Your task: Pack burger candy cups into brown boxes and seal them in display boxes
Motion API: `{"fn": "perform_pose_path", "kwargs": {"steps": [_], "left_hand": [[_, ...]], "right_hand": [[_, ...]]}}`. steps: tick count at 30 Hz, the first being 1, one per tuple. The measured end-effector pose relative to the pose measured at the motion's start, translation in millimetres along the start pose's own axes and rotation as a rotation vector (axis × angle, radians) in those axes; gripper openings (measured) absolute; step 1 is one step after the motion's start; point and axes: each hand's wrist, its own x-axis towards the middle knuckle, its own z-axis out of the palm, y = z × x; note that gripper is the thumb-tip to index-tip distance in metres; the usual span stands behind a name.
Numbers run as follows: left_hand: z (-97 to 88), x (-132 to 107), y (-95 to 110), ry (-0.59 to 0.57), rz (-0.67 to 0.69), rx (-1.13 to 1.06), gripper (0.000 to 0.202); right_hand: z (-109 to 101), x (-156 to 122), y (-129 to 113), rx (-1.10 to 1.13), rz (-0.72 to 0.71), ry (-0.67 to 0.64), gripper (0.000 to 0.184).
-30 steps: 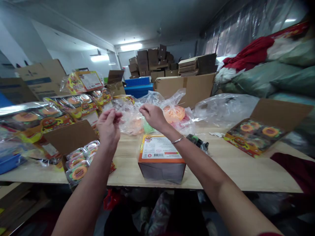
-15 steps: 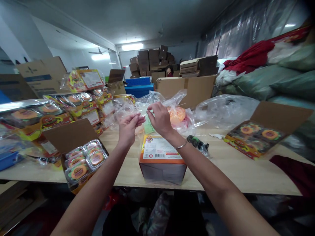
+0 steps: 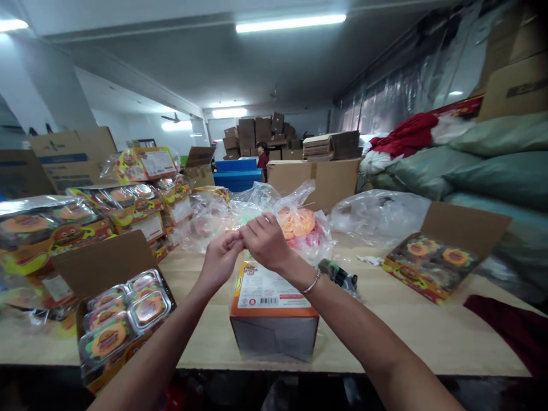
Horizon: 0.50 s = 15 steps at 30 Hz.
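My left hand [image 3: 223, 254] is closed in a pinch above the table, and my right hand [image 3: 264, 240] is curled against its fingertips. Whatever the fingers hold, if anything, is too small or hidden to name. Just below them stands a box with an orange edge and a white label with a barcode [image 3: 269, 294]. Behind the hands lie clear plastic bags [image 3: 252, 200], one with orange pieces [image 3: 297, 222] inside. A black tape dispenser-like object [image 3: 340, 277] lies right of the box. To the left, an open carton [image 3: 103, 245] holds several burger-printed clear packs [image 3: 109, 339].
Shrink-wrapped burger display boxes [image 3: 128, 200] are stacked at the left. Another open display box [image 3: 422, 262] sits at the right, near a dark red cloth [image 3: 500, 325]. A large carton [image 3: 317, 180] and stuffed sacks [image 3: 492, 171] stand behind. A person [image 3: 262, 157] is far back.
My hands have come together, the right one moving to the left hand's fingertips. The head view has tilted up, so the table things appear lower. The distant person shows more fully.
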Motion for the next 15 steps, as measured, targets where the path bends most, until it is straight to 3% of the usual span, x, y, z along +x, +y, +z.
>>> {"fn": "perform_pose_path", "kwargs": {"steps": [4, 7, 8, 11, 13, 15], "left_hand": [[9.2, 11, -3, 0.071, -0.049, -0.025, 0.027], [12.0, 19, -7, 0.17, -0.099, -0.078, 0.033], [12.2, 22, -7, 0.197, -0.104, -0.085, 0.032], [13.6, 30, -6, 0.145, -0.089, -0.047, 0.027], [14.8, 38, -4, 0.078, -0.063, 0.005, 0.025], [13.9, 46, -3, 0.08, -0.053, 0.039, 0.018]], "right_hand": [[1, -4, 22, 0.185, 0.299, 0.071, 0.025], [-23, -19, 74, 0.59, 0.771, 0.378, 0.027], [-37, -28, 96, 0.768, 0.934, 0.524, 0.027], [-96, -77, 154, 0.834, 1.042, 0.599, 0.028], [-145, -129, 171, 0.835, 1.092, 0.613, 0.029], [-199, -192, 167, 0.688, 1.154, 0.703, 0.029]]}}
